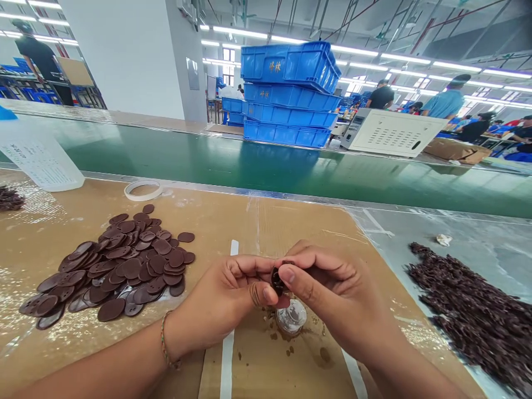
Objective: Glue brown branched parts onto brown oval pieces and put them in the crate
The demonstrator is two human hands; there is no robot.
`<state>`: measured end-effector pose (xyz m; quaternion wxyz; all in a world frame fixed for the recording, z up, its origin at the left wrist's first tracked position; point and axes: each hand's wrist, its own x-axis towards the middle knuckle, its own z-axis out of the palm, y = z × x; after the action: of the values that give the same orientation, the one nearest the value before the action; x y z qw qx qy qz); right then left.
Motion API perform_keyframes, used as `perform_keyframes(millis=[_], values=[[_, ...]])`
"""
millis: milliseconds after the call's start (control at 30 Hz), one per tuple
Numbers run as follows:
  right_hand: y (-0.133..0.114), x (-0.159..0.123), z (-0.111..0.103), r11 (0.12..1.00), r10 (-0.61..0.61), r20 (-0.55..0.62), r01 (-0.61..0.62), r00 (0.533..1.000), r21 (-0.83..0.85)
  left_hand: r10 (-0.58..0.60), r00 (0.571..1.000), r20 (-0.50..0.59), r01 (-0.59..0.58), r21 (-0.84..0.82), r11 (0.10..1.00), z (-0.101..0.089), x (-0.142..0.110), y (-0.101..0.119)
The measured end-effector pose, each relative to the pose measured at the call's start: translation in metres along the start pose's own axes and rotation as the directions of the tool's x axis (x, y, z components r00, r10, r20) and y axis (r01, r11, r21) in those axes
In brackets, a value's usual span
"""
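My left hand [226, 293] and my right hand [328, 288] meet at the middle of the cardboard-covered bench [266, 233]. Both pinch one small dark brown piece [277, 280] between thumbs and fingertips. Just below them a small clear glass jar [291, 317] stands on the cardboard, with brown stains around it. A pile of flat brown oval discs [118, 266] lies to the left of my left hand. A heap of small dark brown parts [469, 310] lies to the right of my right hand.
A white tape ring [143, 190] and a translucent plastic bottle [39, 155] sit at the back left. A green conveyor belt [291, 172] runs beyond the bench. Behind it stand stacked blue crates [288, 94] and a white machine box [390, 133]. Other people work in the background.
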<state>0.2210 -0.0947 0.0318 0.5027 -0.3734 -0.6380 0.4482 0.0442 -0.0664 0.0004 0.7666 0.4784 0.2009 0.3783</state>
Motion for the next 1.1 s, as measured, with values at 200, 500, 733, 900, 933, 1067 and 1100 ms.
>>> perform_keyframes(millis=[200, 500, 733, 900, 933, 1067, 1100], values=[[0.0042, -0.0016, 0.0009, 0.973, 0.145, 0.041, -0.15, 0.989, 0.173, -0.019, 1.0, 0.017, 0.018, 0.052, 0.999, 0.0009, -0.0002, 0.0018], [0.0033, 0.0007, 0.0021, 0.967, 0.183, 0.025, -0.185, 0.983, 0.174, -0.028, 1.0, 0.005, 0.027, 0.045, 0.999, 0.0009, -0.0024, -0.0005], [0.0019, 0.0016, 0.0037, 0.971, 0.166, 0.012, -0.165, 0.986, 0.175, -0.038, 0.999, 0.004, 0.038, 0.048, 0.998, 0.0012, -0.0007, 0.0011], [0.0006, 0.0029, 0.0051, 0.984, 0.135, -0.012, -0.132, 0.991, 0.12, -0.025, 1.0, 0.018, 0.024, 0.019, 1.0, 0.0019, -0.0011, 0.0008], [0.0011, 0.0027, 0.0052, 0.986, 0.13, -0.016, -0.127, 0.991, 0.109, -0.021, 1.0, 0.017, 0.021, 0.013, 1.0, 0.0019, -0.0012, 0.0005], [0.003, 0.0008, 0.0047, 0.983, 0.145, -0.012, -0.143, 0.989, 0.117, -0.018, 1.0, 0.025, 0.018, 0.0, 1.0, 0.0008, -0.0014, -0.0007], [0.003, 0.0003, 0.0043, 0.982, 0.152, -0.01, -0.15, 0.988, 0.118, -0.02, 0.999, 0.03, 0.02, -0.004, 1.0, 0.0005, -0.0015, -0.001]])
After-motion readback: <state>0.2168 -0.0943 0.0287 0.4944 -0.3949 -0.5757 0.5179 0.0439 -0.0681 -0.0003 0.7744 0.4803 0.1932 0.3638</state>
